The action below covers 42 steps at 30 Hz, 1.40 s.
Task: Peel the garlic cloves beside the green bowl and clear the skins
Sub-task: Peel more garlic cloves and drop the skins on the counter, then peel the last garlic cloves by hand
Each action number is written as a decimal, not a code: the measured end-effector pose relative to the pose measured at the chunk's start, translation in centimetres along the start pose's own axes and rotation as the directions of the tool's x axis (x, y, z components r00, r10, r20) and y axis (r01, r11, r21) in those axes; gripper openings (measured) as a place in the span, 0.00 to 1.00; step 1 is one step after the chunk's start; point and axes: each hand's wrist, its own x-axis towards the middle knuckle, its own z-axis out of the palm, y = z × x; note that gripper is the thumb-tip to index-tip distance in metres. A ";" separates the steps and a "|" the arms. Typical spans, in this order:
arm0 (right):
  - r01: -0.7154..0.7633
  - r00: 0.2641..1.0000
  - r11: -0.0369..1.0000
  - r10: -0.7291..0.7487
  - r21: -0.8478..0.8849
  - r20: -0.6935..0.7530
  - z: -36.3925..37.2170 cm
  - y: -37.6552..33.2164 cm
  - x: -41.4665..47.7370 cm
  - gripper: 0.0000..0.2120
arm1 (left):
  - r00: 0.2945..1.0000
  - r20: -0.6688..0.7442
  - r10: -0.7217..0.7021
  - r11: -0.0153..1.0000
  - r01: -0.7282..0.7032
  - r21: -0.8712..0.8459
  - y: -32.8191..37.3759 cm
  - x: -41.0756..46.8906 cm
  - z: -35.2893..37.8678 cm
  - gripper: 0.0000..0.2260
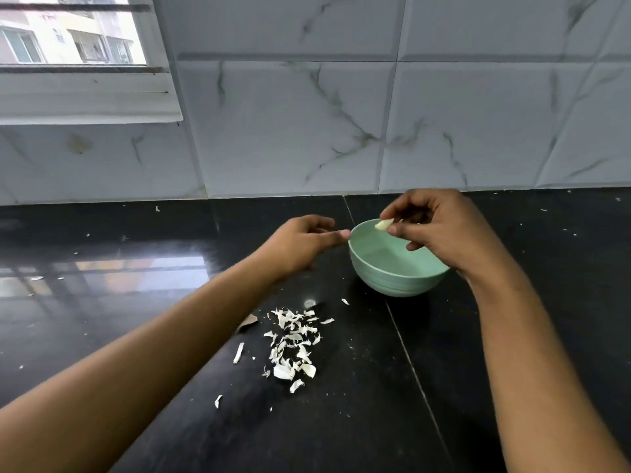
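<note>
A green bowl (392, 278) stands on the black countertop near the back wall. My right hand (440, 230) hovers over the bowl's far rim, with a pale peeled garlic clove (383, 224) pinched between thumb and fingertips. My left hand (300, 244) reaches in from the left, its fingertips touching the bowl's left rim; it holds nothing. A scattered pile of white garlic skins (293, 343) lies on the counter in front of the bowl, between my forearms. The part of the bowl's inside that shows looks bare.
The black counter (341, 421) is glossy, with a seam running diagonally past the bowl. A marble-tiled wall (341, 131) rises right behind the bowl. A window (68, 46) sits at the upper left. Tiny skin flecks dot the counter at left and right.
</note>
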 end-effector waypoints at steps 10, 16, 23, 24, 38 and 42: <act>-0.142 0.987 0.971 0.154 -0.193 0.050 -1.5 1.9 0.3 0.09 | 0.979 -0.199 0.035 0.987 -0.064 -0.144 -2.4 3.6 6.7 0.21; -0.123 0.959 0.921 0.207 -0.371 0.195 -0.8 2.0 0.3 0.09 | 0.943 -0.243 0.227 0.971 -0.238 -0.016 -2.9 2.3 6.5 0.23; -0.115 0.952 0.890 0.225 -0.442 0.206 -0.2 2.4 0.5 0.15 | 0.943 -0.249 0.222 0.971 -0.236 -0.026 -2.7 2.2 6.6 0.23; -0.106 0.961 0.892 0.206 -0.439 0.186 -0.3 2.4 0.4 0.15 | 0.945 -0.247 0.213 0.974 -0.226 -0.025 -2.7 2.4 6.6 0.23; 0.305 0.949 0.921 -0.274 -0.241 0.153 8.3 -1.4 -1.7 0.04 | 1.000 -0.026 0.006 1.000 -0.005 0.031 -2.8 -0.6 -2.8 0.06; 0.347 0.903 0.893 -0.236 -0.288 0.358 12.7 -1.2 -3.6 0.06 | 1.000 0.010 0.002 0.900 -0.006 0.435 -6.3 -4.1 -8.7 0.07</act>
